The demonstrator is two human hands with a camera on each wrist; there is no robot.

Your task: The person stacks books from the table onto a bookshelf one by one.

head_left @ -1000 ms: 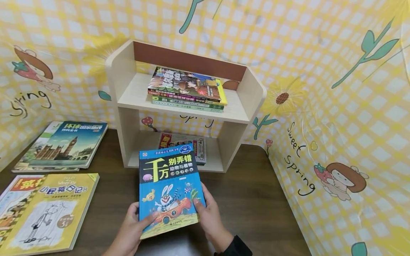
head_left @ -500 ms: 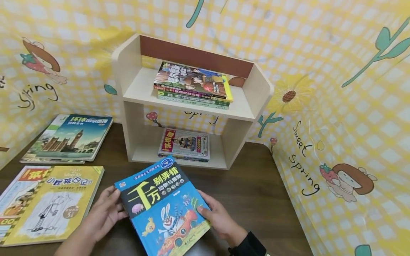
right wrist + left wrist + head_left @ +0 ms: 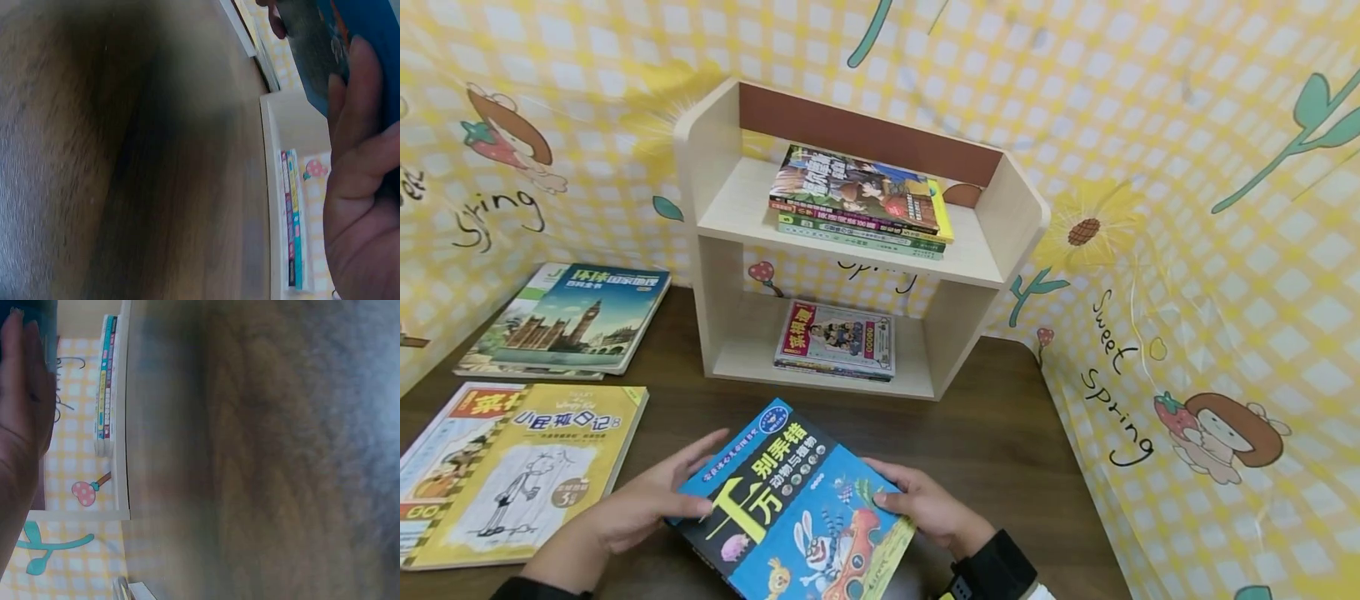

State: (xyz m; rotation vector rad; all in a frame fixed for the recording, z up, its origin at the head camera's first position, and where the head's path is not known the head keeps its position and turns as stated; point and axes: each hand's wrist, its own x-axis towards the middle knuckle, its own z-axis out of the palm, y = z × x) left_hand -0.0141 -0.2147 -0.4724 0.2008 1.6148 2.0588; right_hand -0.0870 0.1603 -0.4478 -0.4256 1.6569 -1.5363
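Note:
A blue children's book (image 3: 820,508), with a rabbit in a red car on its cover, is tilted above the table between both hands. My right hand (image 3: 932,508) grips its right edge, thumb on the cover and the other fingers beneath, as the right wrist view shows of that hand (image 3: 362,187) under the book (image 3: 381,37). At the upper left edge, my left hand (image 3: 647,496) pinches it with the thumb over the cover. In the left wrist view, the fingers of that hand (image 3: 22,394) lie fairly straight against the book's underside.
Beyond the book stands a two-tier wooden shelf (image 3: 722,187). Stacked books (image 3: 857,196) lie on its upper tier, and a flat pile (image 3: 838,337) on the lower. On the left of the table (image 3: 1015,433) are a yellow book (image 3: 542,475) and magazines (image 3: 580,321).
The book has turned counterclockwise and come lower, nearer the body. My left hand shifted from its lower left to its upper left edge, loosening midway; the right hand kept its grip.

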